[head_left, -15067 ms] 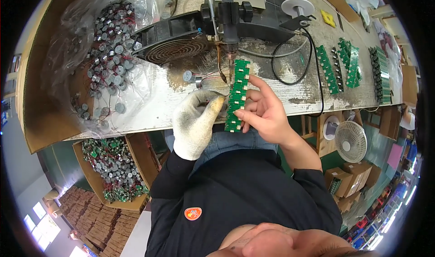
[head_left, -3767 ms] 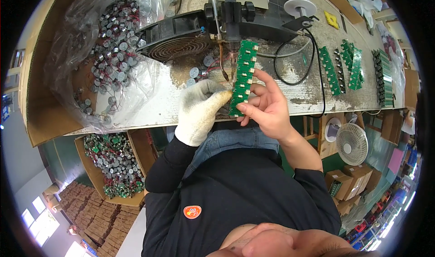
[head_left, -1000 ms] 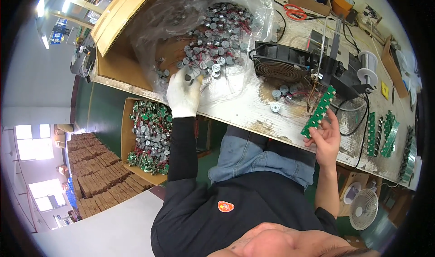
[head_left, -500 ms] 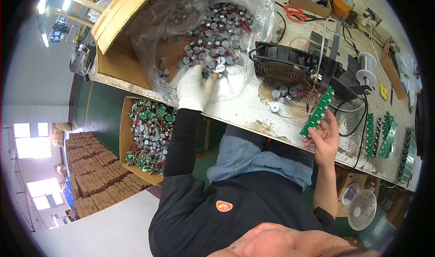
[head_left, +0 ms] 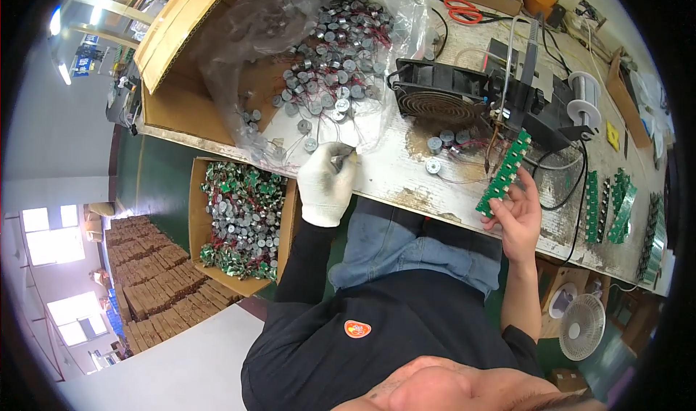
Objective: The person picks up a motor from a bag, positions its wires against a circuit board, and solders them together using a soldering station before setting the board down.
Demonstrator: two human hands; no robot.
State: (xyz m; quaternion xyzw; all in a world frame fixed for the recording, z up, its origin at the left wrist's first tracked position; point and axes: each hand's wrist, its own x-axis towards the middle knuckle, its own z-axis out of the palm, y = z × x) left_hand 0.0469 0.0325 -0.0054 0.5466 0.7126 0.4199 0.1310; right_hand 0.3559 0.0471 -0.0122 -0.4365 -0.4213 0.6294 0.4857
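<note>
Standing opposite the bench. Right hand [head_left: 516, 212]: bare, thumb and fingers closed on the lower end of a green circuit strip [head_left: 502, 180]. Strip held aslant over the bench [head_left: 395, 179], near its front edge, upper end leaning away from the person toward a black stand [head_left: 535, 96]. Pale parts line one side of the strip. A thin brown rod [head_left: 489, 154] hangs from the stand just to the left of the strip; whether they touch, cannot tell.

Left hand [head_left: 326, 186]: white glove, fingertips smudged, fingers curled in close to the thumb, little gap between. A bit of grey shows inside the curl; cannot tell whether it is a gripped part. Position: over the front edge of the bench, well apart from the right hand.

Beyond the left hand: a heap of small round motors [head_left: 341, 63], grey, red wires tangled among them, lying on a clear plastic bag [head_left: 250, 30] that spreads out of an open carton [head_left: 181, 110]. Separately, a few loose motors [head_left: 434, 145] sit before a black fan [head_left: 438, 96], between the two hands; one lies nearer the front edge than the others.

Right end of bench: more green strips [head_left: 621, 215], several overlapping; a yellow pad [head_left: 612, 137] behind them; a white spool [head_left: 582, 96] beside the stand. Red-handled scissors [head_left: 464, 11] at the back. Below bench level, left: a cardboard box [head_left: 197, 230] filled with motors and green boards.
</note>
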